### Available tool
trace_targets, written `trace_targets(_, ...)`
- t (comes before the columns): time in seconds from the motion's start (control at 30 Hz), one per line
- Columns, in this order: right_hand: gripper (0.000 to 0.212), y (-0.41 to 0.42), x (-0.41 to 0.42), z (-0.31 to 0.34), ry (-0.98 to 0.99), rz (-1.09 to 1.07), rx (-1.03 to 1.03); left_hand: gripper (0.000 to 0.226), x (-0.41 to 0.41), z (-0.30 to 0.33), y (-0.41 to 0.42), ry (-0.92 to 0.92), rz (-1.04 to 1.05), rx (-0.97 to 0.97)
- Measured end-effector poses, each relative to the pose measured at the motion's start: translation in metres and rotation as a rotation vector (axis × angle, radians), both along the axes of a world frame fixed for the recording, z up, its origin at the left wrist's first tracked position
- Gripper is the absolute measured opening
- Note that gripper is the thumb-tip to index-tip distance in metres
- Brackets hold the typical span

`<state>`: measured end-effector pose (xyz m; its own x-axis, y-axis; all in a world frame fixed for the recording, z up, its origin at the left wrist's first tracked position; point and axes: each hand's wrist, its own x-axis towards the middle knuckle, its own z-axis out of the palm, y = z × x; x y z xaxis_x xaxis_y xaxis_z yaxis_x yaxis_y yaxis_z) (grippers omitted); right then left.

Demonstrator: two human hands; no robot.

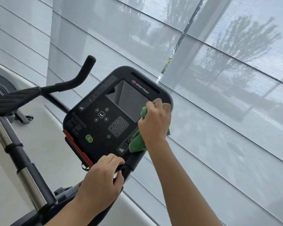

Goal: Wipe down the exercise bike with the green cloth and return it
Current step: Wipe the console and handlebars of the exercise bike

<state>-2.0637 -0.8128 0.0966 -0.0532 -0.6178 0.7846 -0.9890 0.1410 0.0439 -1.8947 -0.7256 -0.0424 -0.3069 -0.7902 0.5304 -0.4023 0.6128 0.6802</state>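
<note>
The exercise bike's black console (104,115) fills the middle of the view, tilted, with a dark screen, a keypad and a green button. My right hand (155,121) is closed around the bunched green cloth (136,144) and presses it against the console's right edge, beside the screen. The cloth hangs below my fist over the lower right buttons. My left hand (103,178) grips the console's lower edge near the right handlebar stub, fingers curled over it. The black left handlebar (69,84) curves up behind the console.
A chrome and black post (11,144) of the bike frame runs down the left side. Pale sheer window blinds (219,79) stand close behind the console. A light floor (52,144) lies below, with part of another machine at far left.
</note>
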Motion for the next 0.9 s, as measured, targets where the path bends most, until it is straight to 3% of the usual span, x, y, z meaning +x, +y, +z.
trace_targets(0.1,0.006,-0.002,-0.016,0.032,0.043,0.113,0.308,0.026,0.0,-0.001,-0.002,-0.008,-0.011,-0.009)
trace_targets(0.13,0.006,-0.004,-0.022,0.046,-0.035,0.183,0.422,0.026,-0.001,-0.002,-0.003,-0.011,-0.009,-0.011)
trace_targets(0.2,0.01,-0.006,-0.034,0.066,-0.374,0.366,0.601,0.026,-0.002,-0.003,-0.004,-0.013,-0.008,-0.012)
trace_targets(0.23,0.01,-0.005,-0.038,0.071,-0.54,0.452,0.596,0.026,-0.002,-0.003,-0.004,-0.013,-0.012,-0.01)
trace_targets(0.3,0.01,-0.003,-0.039,0.063,-0.811,0.529,0.385,0.026,-0.003,-0.002,-0.004,-0.003,-0.014,-0.002)
trace_targets(0.37,0.01,0.0,-0.028,0.039,-1.079,0.497,0.041,0.025,-0.003,-0.001,-0.004,-0.002,-0.015,0.003)
trace_targets(0.4,0.01,0.003,-0.02,0.024,-1.094,0.453,-0.119,0.025,-0.002,0.0,-0.003,-0.005,-0.014,0.007)
trace_targets(0.5,0.027,0.015,0.005,-0.012,-0.653,0.289,-0.281,0.026,0.001,0.001,-0.001,0.004,-0.008,0.018)
trace_targets(0.6,0.042,0.027,-0.004,-0.017,-0.264,0.267,-0.136,0.026,0.007,0.001,0.001,0.046,-0.002,0.044)
trace_targets(0.7,0.035,0.051,-0.015,-0.03,0.026,0.22,0.006,0.026,0.016,-0.002,0.008,0.049,0.007,0.039)
trace_targets(0.8,0.029,0.073,-0.008,-0.056,0.063,0.205,0.125,0.028,0.03,-0.012,0.018,0.043,0.025,0.029)
trace_targets(0.9,0.024,0.079,0.002,-0.059,-0.081,0.206,0.152,0.027,0.044,-0.021,0.028,0.03,0.034,0.047)
